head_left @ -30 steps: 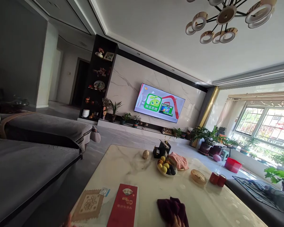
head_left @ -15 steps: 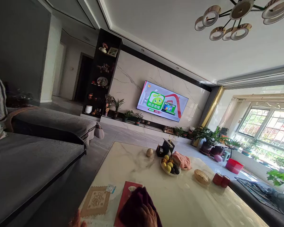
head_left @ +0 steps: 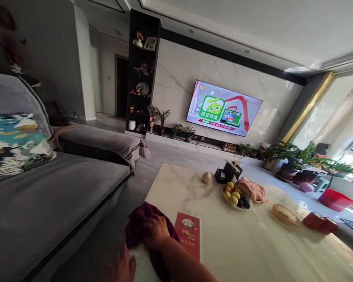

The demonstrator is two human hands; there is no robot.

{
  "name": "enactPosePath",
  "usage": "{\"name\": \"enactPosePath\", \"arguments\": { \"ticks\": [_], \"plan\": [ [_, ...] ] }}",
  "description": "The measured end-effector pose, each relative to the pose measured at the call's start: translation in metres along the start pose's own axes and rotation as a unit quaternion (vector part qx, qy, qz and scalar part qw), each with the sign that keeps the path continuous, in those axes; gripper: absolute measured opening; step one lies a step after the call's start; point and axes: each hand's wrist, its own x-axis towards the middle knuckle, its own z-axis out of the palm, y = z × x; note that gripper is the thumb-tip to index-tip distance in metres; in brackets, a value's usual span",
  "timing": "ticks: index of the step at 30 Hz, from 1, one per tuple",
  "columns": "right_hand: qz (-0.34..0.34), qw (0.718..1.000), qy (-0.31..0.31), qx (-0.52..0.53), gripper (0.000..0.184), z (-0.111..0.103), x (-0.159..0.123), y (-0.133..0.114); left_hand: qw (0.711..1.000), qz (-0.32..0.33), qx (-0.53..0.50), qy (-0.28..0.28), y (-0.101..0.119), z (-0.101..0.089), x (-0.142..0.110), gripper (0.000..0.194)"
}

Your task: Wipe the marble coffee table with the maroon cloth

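A bunched dark purple cloth (head_left: 141, 223) lies over the near left edge of the pale marble-look table (head_left: 217, 239). My right hand (head_left: 158, 233) presses down on it, fingers curled into the fabric. Just right of the cloth a red printed card (head_left: 191, 235) rests flat on the tabletop. At the bottom of the view, my left hand (head_left: 122, 268) is low beside the table edge, partly out of view and a little blurred. Its thumb and fingers look apart, with nothing visible between them.
Farther along the table are a round ornament (head_left: 206, 178), a black box (head_left: 222, 175), a fruit bowl (head_left: 233, 203), a pink cloth (head_left: 254, 189), a round woven-looking tray (head_left: 285, 214) and red cans (head_left: 313, 223). A grey sofa (head_left: 85, 184) stands left.
My right hand and the cloth have moved left off the red card to the table's edge. The tan doily and small blue card no longer show. The view has shifted left.
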Motion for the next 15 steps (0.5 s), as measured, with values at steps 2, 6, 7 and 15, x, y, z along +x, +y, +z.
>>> {"name": "enactPosePath", "arguments": {
  "ticks": [2,6,7,15],
  "plan": [
    [-0.011,1.000,-0.009,-0.003,0.079,-0.007,0.025,-0.004,0.996,-0.011,0.046,-0.080,0.011,-0.021,-0.006,0.085],
    [0.011,1.000,0.002,-0.022,0.076,-0.024,0.076,-0.002,0.983,-0.008,0.148,-0.104,0.011,-0.030,-0.007,0.079],
    [0.025,0.999,0.009,-0.027,0.074,-0.029,0.088,0.002,0.981,-0.004,0.166,-0.097,0.005,-0.024,-0.005,0.079],
    [0.182,0.978,0.095,-0.034,0.062,-0.072,0.120,0.100,0.969,0.053,0.240,0.020,-0.045,0.015,0.000,0.081]
  ]
}}
